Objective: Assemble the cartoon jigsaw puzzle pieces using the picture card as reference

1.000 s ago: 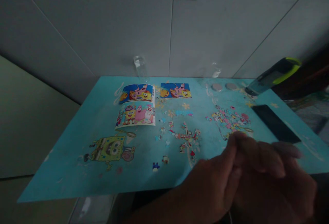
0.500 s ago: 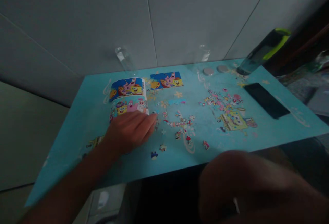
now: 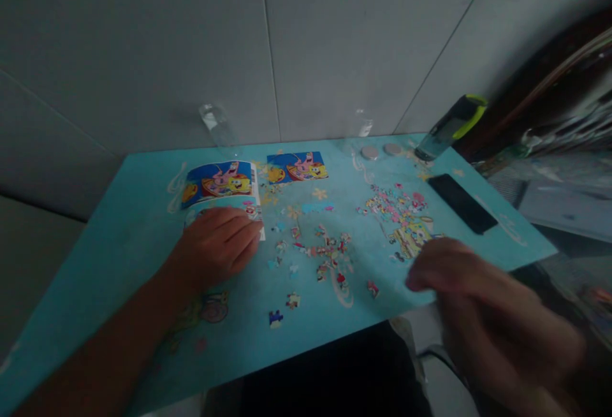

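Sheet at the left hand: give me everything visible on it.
The sheet looks like thin, slightly bowed paper, printed with two cartoon pictures, one above the other. The upper is blue with pink and yellow figures; a white margin runs down the right. It lies face up on the teal table, left of a smaller card. The left hand hides most of the lower picture; whether it presses down, I can't tell.
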`<act>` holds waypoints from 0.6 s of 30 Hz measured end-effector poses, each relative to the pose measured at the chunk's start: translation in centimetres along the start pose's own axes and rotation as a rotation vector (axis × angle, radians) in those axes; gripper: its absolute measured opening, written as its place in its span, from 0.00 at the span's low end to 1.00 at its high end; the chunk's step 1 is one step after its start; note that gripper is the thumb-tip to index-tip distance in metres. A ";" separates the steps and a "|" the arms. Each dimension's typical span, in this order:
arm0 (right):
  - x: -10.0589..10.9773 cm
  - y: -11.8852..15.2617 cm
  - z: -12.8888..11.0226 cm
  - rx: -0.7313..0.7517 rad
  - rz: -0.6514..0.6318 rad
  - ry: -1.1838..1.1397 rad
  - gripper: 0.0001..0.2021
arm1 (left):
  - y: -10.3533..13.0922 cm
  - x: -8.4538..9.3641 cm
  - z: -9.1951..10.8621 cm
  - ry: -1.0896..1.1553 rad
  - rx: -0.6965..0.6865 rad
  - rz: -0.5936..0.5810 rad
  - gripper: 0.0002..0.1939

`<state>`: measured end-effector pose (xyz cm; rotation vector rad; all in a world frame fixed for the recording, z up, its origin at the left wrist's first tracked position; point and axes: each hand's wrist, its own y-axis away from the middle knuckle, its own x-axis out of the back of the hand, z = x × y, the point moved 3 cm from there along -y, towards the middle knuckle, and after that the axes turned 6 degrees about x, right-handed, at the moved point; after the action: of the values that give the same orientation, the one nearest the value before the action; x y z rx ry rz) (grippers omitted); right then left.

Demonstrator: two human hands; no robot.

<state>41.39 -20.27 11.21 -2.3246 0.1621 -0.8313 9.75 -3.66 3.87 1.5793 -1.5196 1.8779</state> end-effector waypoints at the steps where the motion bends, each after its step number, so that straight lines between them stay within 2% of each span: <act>1: -0.4 0.4 0.9 0.069 -0.096 0.017 0.18 | 0.0 0.1 0.1 0.029 0.012 0.005 0.11; 4: -1.2 3.4 4.1 0.004 -0.317 0.140 0.21 | -0.1 0.4 0.8 0.101 0.015 0.003 0.12; 5: -1.1 4.7 4.8 -0.012 -0.339 0.183 0.19 | -0.2 0.5 1.2 0.119 -0.001 -0.005 0.12; 9: -0.9 8.1 5.6 -0.068 -0.479 0.327 0.19 | -0.6 0.5 2.6 0.159 -0.076 -0.051 0.10; 13: -1.5 8.2 5.2 -0.023 -0.593 0.507 0.22 | -0.8 0.1 2.9 0.179 -0.065 -0.094 0.10; 18: -2.9 7.1 6.1 -0.016 -0.571 0.607 0.23 | -0.6 -0.3 1.9 0.149 -0.009 -0.100 0.10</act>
<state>43.47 -21.58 1.76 -2.0782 -0.2556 -1.8085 11.41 -4.83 3.71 1.4483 -1.3597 1.8847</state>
